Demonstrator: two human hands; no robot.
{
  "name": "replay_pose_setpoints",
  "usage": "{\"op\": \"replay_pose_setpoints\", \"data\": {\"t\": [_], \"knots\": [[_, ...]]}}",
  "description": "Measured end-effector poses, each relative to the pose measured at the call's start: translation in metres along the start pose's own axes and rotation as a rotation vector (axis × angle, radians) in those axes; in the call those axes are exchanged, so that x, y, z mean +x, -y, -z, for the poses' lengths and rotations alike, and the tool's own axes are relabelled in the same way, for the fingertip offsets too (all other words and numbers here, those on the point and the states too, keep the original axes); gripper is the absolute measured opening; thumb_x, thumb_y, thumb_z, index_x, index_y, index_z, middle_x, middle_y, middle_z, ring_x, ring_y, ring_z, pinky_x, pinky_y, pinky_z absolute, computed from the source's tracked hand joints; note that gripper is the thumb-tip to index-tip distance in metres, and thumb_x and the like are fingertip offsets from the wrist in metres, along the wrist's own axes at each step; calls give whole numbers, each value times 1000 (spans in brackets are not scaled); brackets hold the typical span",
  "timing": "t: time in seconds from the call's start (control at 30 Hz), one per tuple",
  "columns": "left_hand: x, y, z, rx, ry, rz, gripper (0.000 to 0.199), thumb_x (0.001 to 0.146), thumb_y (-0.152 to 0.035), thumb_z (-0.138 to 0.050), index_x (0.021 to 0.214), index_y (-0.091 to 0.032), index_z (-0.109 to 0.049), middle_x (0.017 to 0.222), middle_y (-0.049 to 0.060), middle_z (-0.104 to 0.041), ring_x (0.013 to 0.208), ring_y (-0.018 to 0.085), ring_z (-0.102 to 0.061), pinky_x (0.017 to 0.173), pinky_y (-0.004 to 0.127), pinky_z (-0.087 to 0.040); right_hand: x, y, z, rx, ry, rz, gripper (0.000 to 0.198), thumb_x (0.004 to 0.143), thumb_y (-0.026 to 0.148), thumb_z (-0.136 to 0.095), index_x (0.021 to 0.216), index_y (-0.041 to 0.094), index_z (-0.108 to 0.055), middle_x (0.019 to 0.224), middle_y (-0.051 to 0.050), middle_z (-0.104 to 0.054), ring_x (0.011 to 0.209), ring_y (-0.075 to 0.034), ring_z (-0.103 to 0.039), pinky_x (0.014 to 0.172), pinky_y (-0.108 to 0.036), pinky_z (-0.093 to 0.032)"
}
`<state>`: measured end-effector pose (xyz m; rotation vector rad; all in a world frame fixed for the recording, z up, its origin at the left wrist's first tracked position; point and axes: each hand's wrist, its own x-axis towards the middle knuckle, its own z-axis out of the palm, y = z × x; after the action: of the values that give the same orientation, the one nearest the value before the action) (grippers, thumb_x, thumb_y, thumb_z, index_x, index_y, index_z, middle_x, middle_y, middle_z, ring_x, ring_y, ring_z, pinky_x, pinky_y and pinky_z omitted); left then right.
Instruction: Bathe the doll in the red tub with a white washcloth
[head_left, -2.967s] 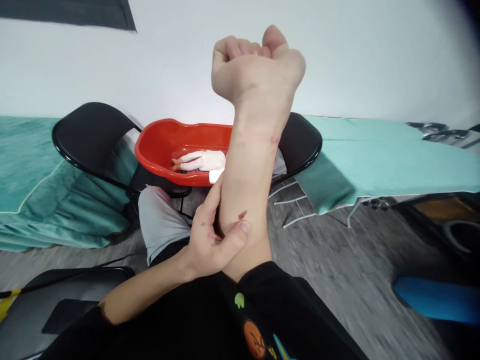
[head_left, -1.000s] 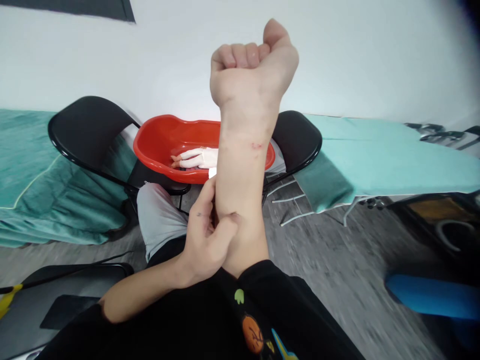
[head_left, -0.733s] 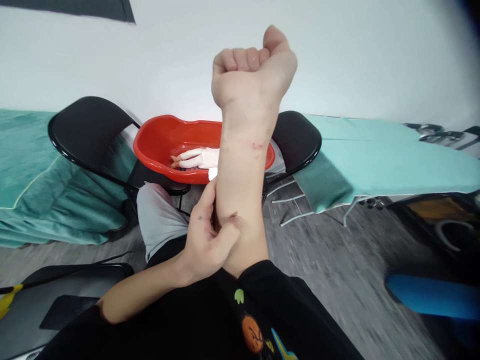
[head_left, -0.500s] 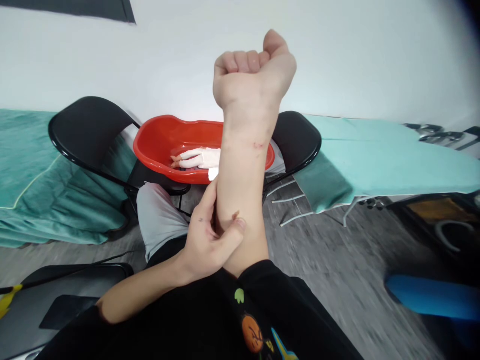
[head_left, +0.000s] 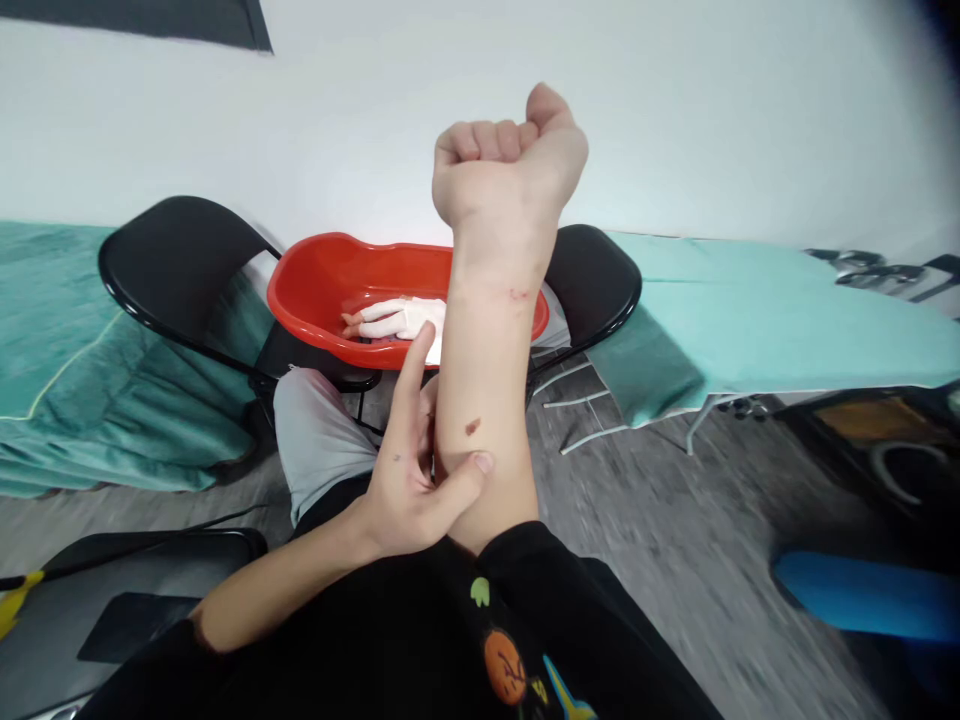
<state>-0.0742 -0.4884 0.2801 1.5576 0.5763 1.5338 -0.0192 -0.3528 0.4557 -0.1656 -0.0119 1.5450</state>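
My right forearm is raised upright in front of me with its inner side toward me. At its top my right hand is closed in a fist, and nothing shows in it. My left hand grips the forearm just below the elbow crease, its thumb pressed on the inner side. Its index finger points up beside the arm, and the other fingers are mostly hidden behind it. A brown spot lies just above the thumb tip. Small reddish marks show near the wrist.
Behind the arm, a red tub holding a doll in white clothes rests across two black chairs. Green-covered beds stand on both sides. A grey seat is at lower left, a blue object at lower right.
My left thumb has slid slightly down the forearm, uncovering more of the brown spot. My left index finger has straightened upward. The right fist has dropped a little.
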Motion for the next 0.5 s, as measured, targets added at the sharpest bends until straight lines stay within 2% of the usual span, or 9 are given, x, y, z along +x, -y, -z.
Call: {"op": "replay_pose_setpoints", "data": {"t": [0.03, 0.17, 0.3, 0.5], "knots": [[0, 1, 2, 19, 20, -10, 90, 89, -19, -66, 159, -45, -16, 156, 0, -46, 142, 28, -47, 115, 45, -47, 0, 0, 0, 3, 5, -4, 39, 94, 17, -46, 68, 23, -17, 55, 10, -5, 40, -7, -9, 31, -21, -15], [0, 6, 8, 106, 22, -46, 65, 89, -18, -66, 148, -37, -46, 145, 4, -56, 125, 26, -62, 103, 41, -55, 0, 0, 1, 3, 9, -24, 41, 92, 16, -46, 65, 23, -16, 50, 11, -6, 37, -7, -10, 30, -20, -16], [2, 7, 8, 124, -17, -48, 56, 89, -18, -67, 141, -33, -53, 133, 5, -64, 109, 21, -68, 90, 32, -59, 1, -2, 3, -3, -7, -23, 41, 91, 15, -45, 63, 22, -15, 47, 11, -7, 36, -7, -11, 30, -20, -17], [3, 7, 7, 160, -56, -82, 46, 88, -17, -69, 131, -30, -62, 123, 3, -69, 102, 17, -69, 89, 30, -58, 1, -2, 4, -12, 9, -17, 41, 91, 15, -46, 63, 22, -17, 47, 11, -8, 36, -7, -11, 31, -20, -17]]}}
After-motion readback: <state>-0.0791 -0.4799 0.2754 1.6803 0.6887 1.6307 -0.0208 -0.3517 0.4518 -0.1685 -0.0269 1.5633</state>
